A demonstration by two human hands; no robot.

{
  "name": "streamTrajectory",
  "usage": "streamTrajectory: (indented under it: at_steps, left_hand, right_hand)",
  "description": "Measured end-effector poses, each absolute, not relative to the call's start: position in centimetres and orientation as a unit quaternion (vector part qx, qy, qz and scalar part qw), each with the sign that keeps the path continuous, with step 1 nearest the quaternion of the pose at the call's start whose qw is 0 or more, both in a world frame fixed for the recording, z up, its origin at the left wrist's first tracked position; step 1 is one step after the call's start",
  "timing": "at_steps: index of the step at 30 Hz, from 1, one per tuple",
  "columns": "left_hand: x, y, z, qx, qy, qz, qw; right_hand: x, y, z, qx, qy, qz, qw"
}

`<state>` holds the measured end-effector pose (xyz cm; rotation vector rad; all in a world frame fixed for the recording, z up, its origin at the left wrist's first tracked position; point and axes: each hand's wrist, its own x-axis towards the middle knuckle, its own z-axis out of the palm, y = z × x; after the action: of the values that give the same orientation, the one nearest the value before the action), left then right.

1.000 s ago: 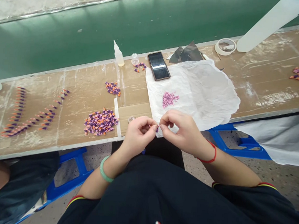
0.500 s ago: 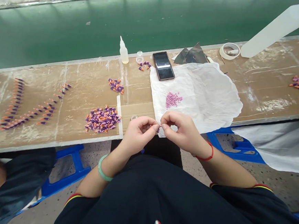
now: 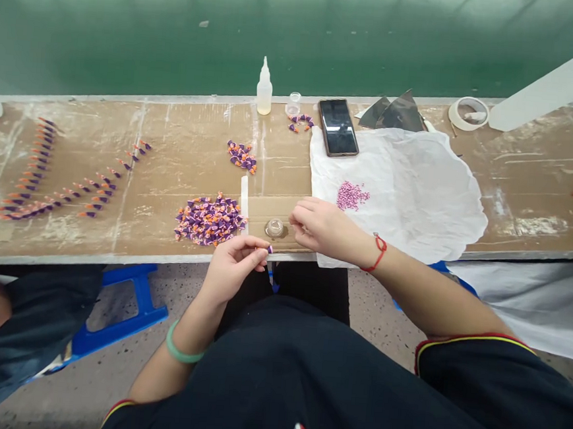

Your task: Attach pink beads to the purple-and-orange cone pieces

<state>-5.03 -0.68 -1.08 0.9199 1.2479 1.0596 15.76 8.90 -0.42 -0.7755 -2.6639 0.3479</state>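
My left hand [image 3: 235, 267] is closed at the table's front edge, pinching a small purple piece [image 3: 270, 249] between thumb and fingertip. To its right, my right hand [image 3: 322, 227] hovers over the cardboard with its fingers bent together; what lies between the fingertips, if anything, is hidden. Between the two hands stands a small round clear pot [image 3: 274, 227]. Left of the pot lies a large heap of purple and orange pieces [image 3: 210, 220]. Beyond my right hand, tiny pink beads [image 3: 352, 196] are spread on a white cloth [image 3: 418, 185].
A smaller pile of pieces [image 3: 242, 157], a dropper bottle [image 3: 264, 90], a clear cup [image 3: 293, 103] and a phone [image 3: 338, 127] stand farther back. Rows of pieces [image 3: 43, 156] cover the left side. A tape roll [image 3: 467, 114] lies back right.
My hands have parted: the left has gone left and down with the purple piece, the right has moved toward the pot, which is now uncovered. The camera view has shifted.
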Motion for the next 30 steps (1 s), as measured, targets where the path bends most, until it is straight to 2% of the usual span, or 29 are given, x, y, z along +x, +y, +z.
streamTrajectory:
  at_steps: [5, 10, 18, 22, 25, 27, 30]
  left_hand:
    - [-5.3, -1.1, -1.9, 0.371, 0.534, 0.450, 0.612]
    - [-5.6, -0.9, -2.1, 0.373, 0.527, 0.454, 0.614]
    - [-5.9, -0.7, -2.7, 0.373, 0.520, 0.459, 0.617]
    - [-5.8, -0.7, -2.3, 0.372, 0.513, 0.472, 0.613]
    - [-5.5, -0.7, -1.6, 0.364, 0.502, 0.510, 0.596]
    - [-5.3, -0.7, -1.1, 0.355, 0.493, 0.540, 0.583]
    - [-4.8, -0.8, -0.2, 0.345, 0.482, 0.568, 0.571]
  right_hand:
    - [14.3, 10.1, -0.4, -0.259, -0.962, 0.063, 0.063]
    - [13.4, 10.5, 0.1, -0.248, -0.967, 0.058, 0.008]
    - [12.7, 10.5, 0.3, -0.215, -0.976, 0.024, -0.009]
    - [12.7, 10.5, 1.0, -0.230, -0.971, 0.056, 0.020]
    - [12.9, 9.9, 2.0, -0.281, -0.940, 0.171, 0.093]
    - [13.1, 9.0, 2.7, -0.323, -0.874, 0.334, 0.140]
    - [13.1, 7.5, 3.8, -0.355, -0.718, 0.575, 0.167]
